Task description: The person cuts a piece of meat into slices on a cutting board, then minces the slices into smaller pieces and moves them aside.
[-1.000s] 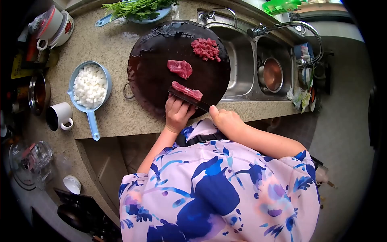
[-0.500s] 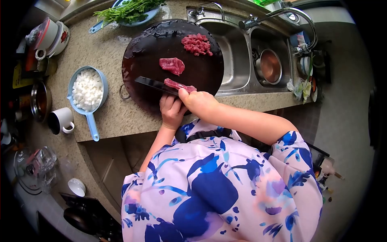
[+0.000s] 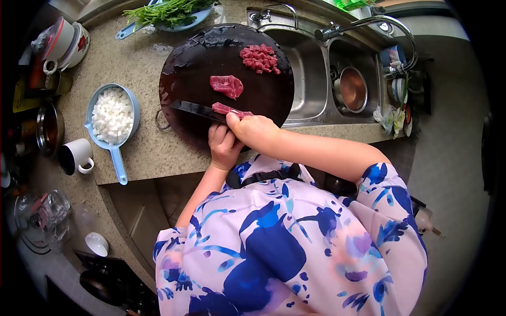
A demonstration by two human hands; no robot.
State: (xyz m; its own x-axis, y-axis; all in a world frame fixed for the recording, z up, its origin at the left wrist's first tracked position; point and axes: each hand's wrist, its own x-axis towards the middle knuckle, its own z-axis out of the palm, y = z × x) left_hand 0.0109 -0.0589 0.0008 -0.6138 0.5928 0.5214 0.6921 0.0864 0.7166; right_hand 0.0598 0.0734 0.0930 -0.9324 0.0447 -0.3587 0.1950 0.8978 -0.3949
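Head view: right hand [image 3: 254,131] grips knife [image 3: 196,109] at meat strip [image 3: 227,110]; left hand [image 3: 223,147] beneath, grasp unclear.

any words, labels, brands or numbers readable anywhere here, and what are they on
No text can be read in this view.
yellow packet at the left edge: too blurred to read.
green container at the top: no label legible.
white lidded pot: red mark too small to tell.
knife in the right hand: blade shows no marking.
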